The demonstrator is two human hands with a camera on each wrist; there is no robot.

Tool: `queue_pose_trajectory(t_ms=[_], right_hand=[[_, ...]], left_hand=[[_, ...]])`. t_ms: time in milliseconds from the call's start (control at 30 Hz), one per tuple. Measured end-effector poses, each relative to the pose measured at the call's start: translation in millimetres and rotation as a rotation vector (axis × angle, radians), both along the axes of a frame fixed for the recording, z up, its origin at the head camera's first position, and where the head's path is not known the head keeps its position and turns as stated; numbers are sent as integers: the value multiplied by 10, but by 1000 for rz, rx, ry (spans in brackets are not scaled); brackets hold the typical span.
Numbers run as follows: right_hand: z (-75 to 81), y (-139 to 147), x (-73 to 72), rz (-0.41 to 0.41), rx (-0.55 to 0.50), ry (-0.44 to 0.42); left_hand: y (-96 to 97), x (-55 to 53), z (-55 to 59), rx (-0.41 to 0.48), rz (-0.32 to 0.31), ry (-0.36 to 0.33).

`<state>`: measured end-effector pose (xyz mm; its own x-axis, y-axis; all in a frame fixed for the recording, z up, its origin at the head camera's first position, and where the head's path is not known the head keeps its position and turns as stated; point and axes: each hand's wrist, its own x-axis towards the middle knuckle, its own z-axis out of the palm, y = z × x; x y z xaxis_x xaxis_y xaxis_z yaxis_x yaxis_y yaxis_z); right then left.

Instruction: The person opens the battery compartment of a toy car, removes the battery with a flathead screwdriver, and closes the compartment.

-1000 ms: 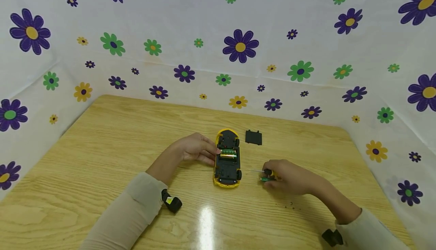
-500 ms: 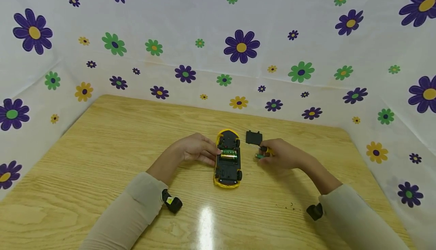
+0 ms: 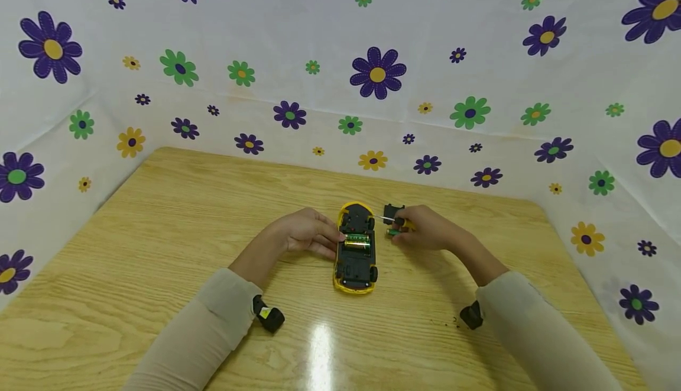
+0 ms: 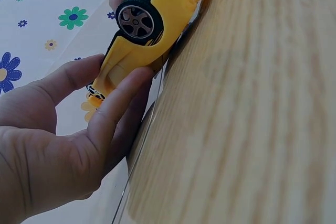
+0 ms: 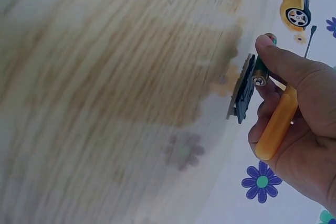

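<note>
A yellow toy car [image 3: 355, 275] lies upside down on the table, black underside up. Two green-and-gold batteries [image 3: 357, 245] sit in its open battery compartment. My left hand [image 3: 305, 232] grips the car's left side, thumb at the edge of the underside and fingers along the yellow body [image 4: 131, 51]. To the right of the car, my right hand [image 3: 430, 229] pinches another battery [image 5: 261, 69] between thumb and fingers. The same hand also holds a screwdriver [image 5: 278, 124] with an orange-yellow handle, its shaft pointing toward the car. Right beside those fingers lies the black battery cover [image 3: 392, 211], partly covered by the hand.
Several tiny dark bits, like screws [image 3: 455, 322], lie on the wooden table [image 3: 213, 202] near the right wrist. A white flowered cloth [image 3: 319, 95] stands behind the table and along both sides.
My right hand has moved away from me and to the left, bringing the battery and screwdriver up to the battery cover. The left hand and the car have stayed in place.
</note>
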<state>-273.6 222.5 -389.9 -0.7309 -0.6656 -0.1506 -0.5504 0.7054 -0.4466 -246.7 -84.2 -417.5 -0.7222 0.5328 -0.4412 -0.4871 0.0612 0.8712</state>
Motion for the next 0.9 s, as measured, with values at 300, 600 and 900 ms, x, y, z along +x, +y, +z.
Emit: queue_pose_trajectory(t_ms=[300, 600, 900], right_hand=[[-1, -63, -58, -13, 50, 24], [-12, -72, -82, -12, 49, 29], [10, -64, -79, -2, 31, 40]], left_hand=[[12, 0, 5, 0, 6, 2], [17, -5, 5, -5, 11, -8], [16, -7, 14, -5, 9, -8]])
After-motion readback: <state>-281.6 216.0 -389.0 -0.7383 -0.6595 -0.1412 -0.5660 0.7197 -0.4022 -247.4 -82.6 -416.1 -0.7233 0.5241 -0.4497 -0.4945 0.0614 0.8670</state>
